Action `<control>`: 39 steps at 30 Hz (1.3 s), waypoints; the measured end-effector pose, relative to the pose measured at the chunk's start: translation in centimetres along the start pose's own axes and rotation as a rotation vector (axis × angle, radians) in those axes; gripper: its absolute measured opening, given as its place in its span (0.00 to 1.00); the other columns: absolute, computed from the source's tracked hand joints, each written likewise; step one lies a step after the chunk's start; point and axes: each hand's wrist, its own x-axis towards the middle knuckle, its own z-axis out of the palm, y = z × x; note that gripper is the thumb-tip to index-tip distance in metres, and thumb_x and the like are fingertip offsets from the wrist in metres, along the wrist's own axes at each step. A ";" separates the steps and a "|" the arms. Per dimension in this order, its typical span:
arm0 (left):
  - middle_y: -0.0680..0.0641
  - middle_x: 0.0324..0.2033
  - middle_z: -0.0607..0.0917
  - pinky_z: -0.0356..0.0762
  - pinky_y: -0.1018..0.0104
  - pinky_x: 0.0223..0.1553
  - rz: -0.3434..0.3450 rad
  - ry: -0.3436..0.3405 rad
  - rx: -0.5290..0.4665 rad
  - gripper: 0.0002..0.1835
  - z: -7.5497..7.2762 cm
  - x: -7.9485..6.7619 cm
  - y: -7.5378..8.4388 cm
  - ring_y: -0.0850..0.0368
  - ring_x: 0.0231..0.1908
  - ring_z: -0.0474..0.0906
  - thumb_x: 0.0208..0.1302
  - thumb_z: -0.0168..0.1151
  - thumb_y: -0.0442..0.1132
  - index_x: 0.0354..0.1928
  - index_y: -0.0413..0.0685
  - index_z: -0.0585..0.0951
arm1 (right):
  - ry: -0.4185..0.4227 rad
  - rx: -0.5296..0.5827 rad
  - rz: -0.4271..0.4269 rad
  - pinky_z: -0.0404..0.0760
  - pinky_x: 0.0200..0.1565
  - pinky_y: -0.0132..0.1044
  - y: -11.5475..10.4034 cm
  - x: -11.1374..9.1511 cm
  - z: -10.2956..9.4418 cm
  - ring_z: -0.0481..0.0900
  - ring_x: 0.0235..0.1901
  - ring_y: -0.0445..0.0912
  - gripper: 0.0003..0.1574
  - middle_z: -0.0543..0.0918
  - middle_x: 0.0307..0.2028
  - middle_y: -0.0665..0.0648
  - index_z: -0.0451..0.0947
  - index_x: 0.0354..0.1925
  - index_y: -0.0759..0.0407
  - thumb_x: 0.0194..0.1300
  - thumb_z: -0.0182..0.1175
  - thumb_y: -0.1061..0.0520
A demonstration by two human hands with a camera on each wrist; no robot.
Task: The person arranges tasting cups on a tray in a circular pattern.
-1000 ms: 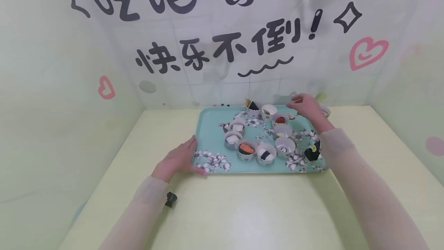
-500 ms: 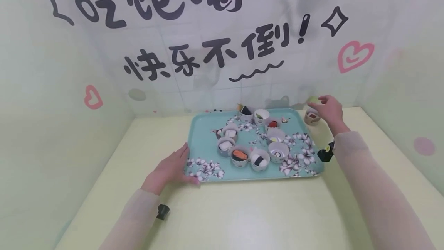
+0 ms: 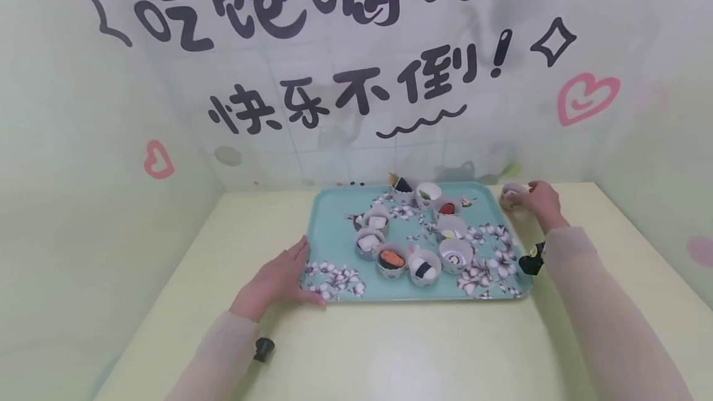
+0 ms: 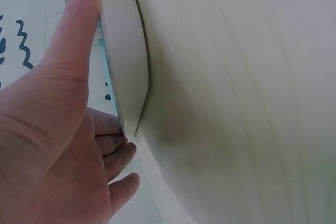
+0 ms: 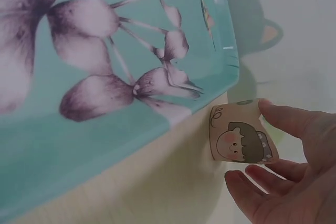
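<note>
A turquoise tray (image 3: 334,234) with printed flowers lies on the table, carrying several small pale cups, most with toy-like sushi pieces inside. At its front left corner, my left hand (image 3: 278,280) rests with the thumb along the front rim and the fingers against the left side. In the left wrist view that hand (image 4: 63,129) touches the tray's edge. Beyond the tray's right edge, my right hand (image 3: 543,203) holds a small paper baking cup (image 5: 239,140) printed with a cartoon face. The right wrist view shows the thumb on the cup's rim and fingers across from it.
Cups holding an orange-topped sushi (image 3: 392,258), a white piece with a dark band (image 3: 423,269) and a red-topped piece (image 3: 447,208) stand on the tray. A wall sheet with large lettering (image 3: 356,91) rises behind the table (image 3: 390,345).
My right hand has moved right from above the tray's back right corner, and now grips the cup on the table. My left hand stays at the tray's corner. The head view has shifted slightly.
</note>
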 end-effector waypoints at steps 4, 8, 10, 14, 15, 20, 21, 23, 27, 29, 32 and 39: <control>0.35 0.78 0.49 0.62 0.41 0.73 -0.003 -0.009 0.004 0.75 0.1 -0.2 0.2 0.32 0.75 0.54 0.37 0.71 0.76 0.77 0.33 0.50 | -0.014 -0.027 0.016 0.65 0.70 0.64 0.4 0.4 0.2 0.60 0.67 0.74 0.49 0.58 0.69 0.83 0.48 0.72 0.80 0.71 0.55 0.49; 0.35 0.78 0.49 0.62 0.41 0.73 -0.002 -0.003 0.015 0.75 0.0 -0.2 0.3 0.32 0.75 0.54 0.37 0.70 0.76 0.77 0.33 0.50 | -0.017 -0.075 -0.001 0.68 0.68 0.64 0.3 0.7 0.3 0.62 0.65 0.73 0.50 0.59 0.67 0.83 0.50 0.72 0.79 0.69 0.58 0.48; 0.35 0.78 0.50 0.63 0.41 0.73 0.001 0.004 0.017 0.75 -0.2 -0.1 0.4 0.32 0.75 0.55 0.37 0.70 0.76 0.77 0.33 0.50 | -0.008 -0.079 -0.003 0.69 0.66 0.64 0.1 0.7 0.3 0.64 0.64 0.73 0.50 0.61 0.66 0.83 0.52 0.72 0.79 0.68 0.59 0.48; 0.34 0.78 0.50 0.63 0.41 0.73 0.015 0.018 0.017 0.74 -0.4 -0.1 0.4 0.32 0.74 0.55 0.38 0.71 0.75 0.76 0.32 0.51 | 0.026 -0.056 -0.009 0.71 0.65 0.65 -0.4 0.6 0.1 0.65 0.63 0.73 0.46 0.63 0.65 0.82 0.55 0.70 0.79 0.70 0.56 0.49; 0.34 0.78 0.50 0.63 0.41 0.73 0.016 0.020 0.016 0.74 -0.5 -0.1 0.5 0.32 0.74 0.55 0.39 0.71 0.75 0.76 0.32 0.51 | 0.034 -0.052 -0.013 0.71 0.65 0.65 -0.6 0.5 0.0 0.65 0.63 0.73 0.46 0.64 0.65 0.82 0.55 0.70 0.79 0.70 0.56 0.48; 0.34 0.78 0.50 0.63 0.41 0.72 0.012 0.015 0.016 0.73 -0.5 -0.1 0.4 0.32 0.74 0.55 0.40 0.72 0.74 0.77 0.32 0.50 | 0.056 -0.068 -0.049 0.72 0.62 0.65 -1.6 0.2 -0.3 0.66 0.62 0.72 0.47 0.64 0.65 0.81 0.55 0.70 0.79 0.70 0.57 0.45; 0.34 0.78 0.50 0.63 0.41 0.72 0.011 0.011 0.015 0.73 -0.5 -0.1 0.4 0.32 0.74 0.55 0.40 0.72 0.74 0.77 0.32 0.50 | 0.056 -0.071 -0.055 0.73 0.62 0.65 -1.9 0.1 -0.3 0.67 0.61 0.72 0.48 0.65 0.65 0.81 0.55 0.70 0.78 0.70 0.57 0.45; 0.34 0.78 0.49 0.63 0.41 0.73 0.006 0.005 0.010 0.74 -0.5 -0.2 0.4 0.32 0.74 0.55 0.40 0.72 0.74 0.77 0.32 0.50 | 0.051 -0.075 -0.073 0.73 0.61 0.65 -2.7 -0.1 -0.3 0.67 0.60 0.71 0.48 0.65 0.64 0.81 0.55 0.70 0.78 0.70 0.58 0.45; 0.34 0.78 0.49 0.63 0.41 0.73 0.006 0.002 0.015 0.73 -0.5 -0.2 0.3 0.31 0.74 0.55 0.40 0.71 0.74 0.77 0.32 0.50 | 0.033 -0.066 -0.121 0.77 0.59 0.63 -5.0 -0.9 0.1 0.71 0.59 0.70 0.47 0.67 0.63 0.81 0.55 0.70 0.77 0.70 0.59 0.47; 0.34 0.78 0.49 0.63 0.41 0.73 0.008 0.002 0.015 0.73 -0.6 -0.2 0.3 0.31 0.74 0.54 0.40 0.71 0.74 0.76 0.32 0.50 | 0.017 -0.070 -0.151 0.79 0.58 0.61 -6.5 -1.4 0.5 0.72 0.58 0.70 0.46 0.68 0.63 0.81 0.56 0.71 0.77 0.70 0.59 0.48; 0.34 0.78 0.49 0.62 0.41 0.73 0.010 0.001 0.006 0.73 -0.6 -0.1 0.3 0.31 0.75 0.54 0.40 0.72 0.74 0.76 0.31 0.51 | -0.019 -0.084 -0.183 0.82 0.55 0.56 -9.0 -2.1 1.7 0.75 0.55 0.67 0.43 0.71 0.61 0.80 0.59 0.69 0.76 0.71 0.59 0.50; 0.34 0.78 0.48 0.61 0.40 0.73 0.014 -0.008 0.001 0.73 -0.5 -0.1 0.5 0.31 0.75 0.53 0.40 0.71 0.74 0.76 0.31 0.50 | -0.151 -0.099 -0.218 0.84 0.54 0.49 -13.9 -2.9 6.1 0.78 0.51 0.59 0.36 0.75 0.59 0.72 0.67 0.66 0.70 0.68 0.62 0.50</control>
